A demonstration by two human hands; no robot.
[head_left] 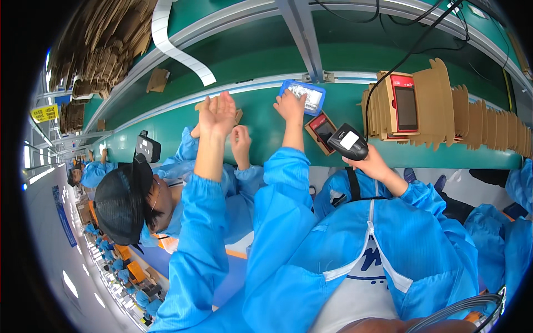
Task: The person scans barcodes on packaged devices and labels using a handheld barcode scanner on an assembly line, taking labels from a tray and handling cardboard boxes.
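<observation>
Scanner point(348, 142), dark with a white patch, lies to the right of the blue-rimmed holder point(321, 98) and nearer the wearer, its long axis slanting from the right hand point(368, 162) wrapped around it up-left to a nose that faces the open box point(320, 131). That box, holding a dark-screened device, sits just below the holder's right part, its long axis running upper left to lower right. On the holder, the left hand point(291, 104) rests with bent fingers; whether they pinch anything I cannot tell.
</observation>
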